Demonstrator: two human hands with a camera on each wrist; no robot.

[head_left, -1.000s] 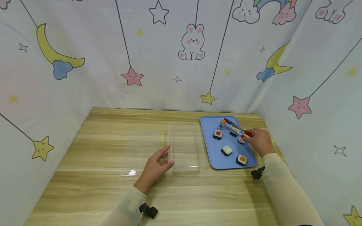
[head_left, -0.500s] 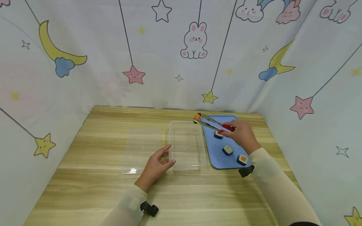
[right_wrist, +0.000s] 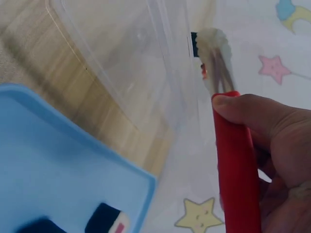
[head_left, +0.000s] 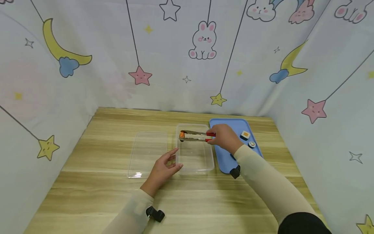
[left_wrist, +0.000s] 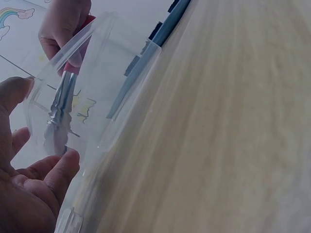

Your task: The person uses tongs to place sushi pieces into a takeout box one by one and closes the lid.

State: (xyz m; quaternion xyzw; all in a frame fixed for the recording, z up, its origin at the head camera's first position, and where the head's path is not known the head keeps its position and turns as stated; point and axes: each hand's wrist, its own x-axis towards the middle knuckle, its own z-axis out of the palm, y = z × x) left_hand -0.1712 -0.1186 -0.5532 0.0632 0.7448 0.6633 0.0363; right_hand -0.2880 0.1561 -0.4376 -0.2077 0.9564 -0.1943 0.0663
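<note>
My right hand (head_left: 224, 138) grips red-handled metal tongs (head_left: 194, 139). Their tips pinch a sushi piece (head_left: 182, 135) with an orange topping, dark on its underside. It hangs over the far left part of a clear plastic container (head_left: 195, 169); how high above the bottom I cannot tell. Beside the container's left wall, my left hand (head_left: 162, 167) rests with its thumb and fingers spread against the plastic. In the left wrist view, those fingertips (left_wrist: 70, 162) touch the container's side. The right wrist view shows the tongs' red handle (right_wrist: 235, 165) under my thumb.
Right of the container lies a blue tray (head_left: 222, 159), partly covered by my right arm. Sushi pieces such as an orange-topped one (head_left: 244, 135) and a round one (head_left: 252, 144) sit on it. A clear flat lid (head_left: 147, 152) lies left of the container.
My right hand has carried the tongs and the orange-topped sushi piece leftward from the tray to over the container. My left hand has stayed at the container's side.
</note>
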